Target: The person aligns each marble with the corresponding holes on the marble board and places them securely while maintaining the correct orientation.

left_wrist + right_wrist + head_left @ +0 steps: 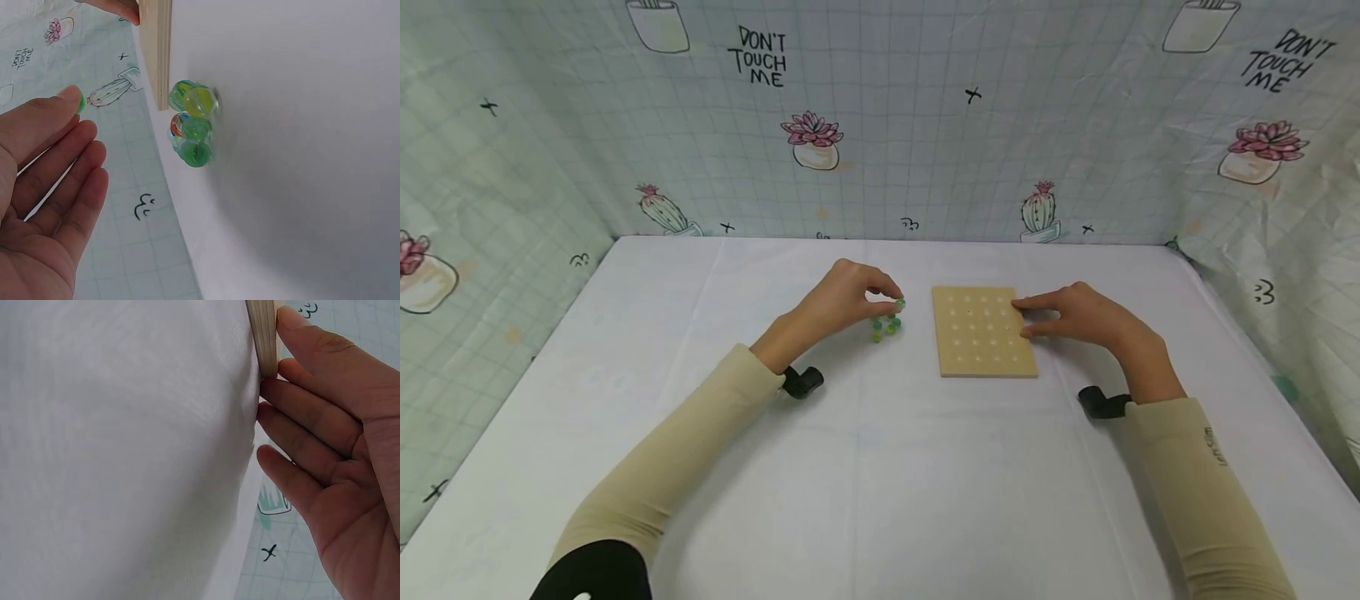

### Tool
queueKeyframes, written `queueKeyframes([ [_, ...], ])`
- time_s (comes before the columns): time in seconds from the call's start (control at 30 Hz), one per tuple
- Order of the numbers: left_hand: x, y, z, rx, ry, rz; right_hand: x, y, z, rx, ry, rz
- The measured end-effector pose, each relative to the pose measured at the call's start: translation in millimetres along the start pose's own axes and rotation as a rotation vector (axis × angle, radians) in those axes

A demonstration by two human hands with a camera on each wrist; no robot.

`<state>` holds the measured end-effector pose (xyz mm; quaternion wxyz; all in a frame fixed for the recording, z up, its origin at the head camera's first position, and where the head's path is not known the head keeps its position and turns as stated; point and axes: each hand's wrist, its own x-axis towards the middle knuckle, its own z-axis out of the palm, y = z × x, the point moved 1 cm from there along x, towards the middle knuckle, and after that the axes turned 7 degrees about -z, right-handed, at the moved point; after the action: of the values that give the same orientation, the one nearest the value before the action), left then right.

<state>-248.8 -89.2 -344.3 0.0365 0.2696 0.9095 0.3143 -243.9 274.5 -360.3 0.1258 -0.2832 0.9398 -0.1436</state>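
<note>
My left hand (847, 293) pinches a small green glass marble (82, 103) between thumb and index finger, above the table. Just under that hand, several green and yellow glass marbles (197, 129) lie in a tight cluster; one shows a bit of orange-red. To the right of the cluster lies a flat square wooden board (987, 367) with rows of small round hollows. My right hand (1088, 315) touches the board's right edge with its thumb and fingertips, the fingers fairly straight in the right wrist view. In the left wrist view, the thumb hides part of the pinched marble.
A white cloth (820, 500) covers the table. Behind it and at the sides hangs a grid-patterned curtain (895, 125) printed with potted plants. A black wrist camera (803, 382) sits below the left wrist, another black wrist camera (1103, 404) below the right.
</note>
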Motion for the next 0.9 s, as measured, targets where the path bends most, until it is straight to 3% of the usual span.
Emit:
queueKeyframes([
  [0.3, 14.2, 9.4, 7.5, 0.007, 0.017, 0.028, 1.4, 1.4, 0.1, -0.010, -0.018, -0.032],
  [0.57, 28.9, 12.7, 17.7, -0.007, 0.010, 0.041, 0.9, -1.8, -0.2, -0.008, -0.037, -0.010],
  [0.9, 49.4, 10.6, 22.9, -0.023, -0.056, 0.105, 2.4, 0.4, -2.3, 0.002, -0.039, 0.003],
])
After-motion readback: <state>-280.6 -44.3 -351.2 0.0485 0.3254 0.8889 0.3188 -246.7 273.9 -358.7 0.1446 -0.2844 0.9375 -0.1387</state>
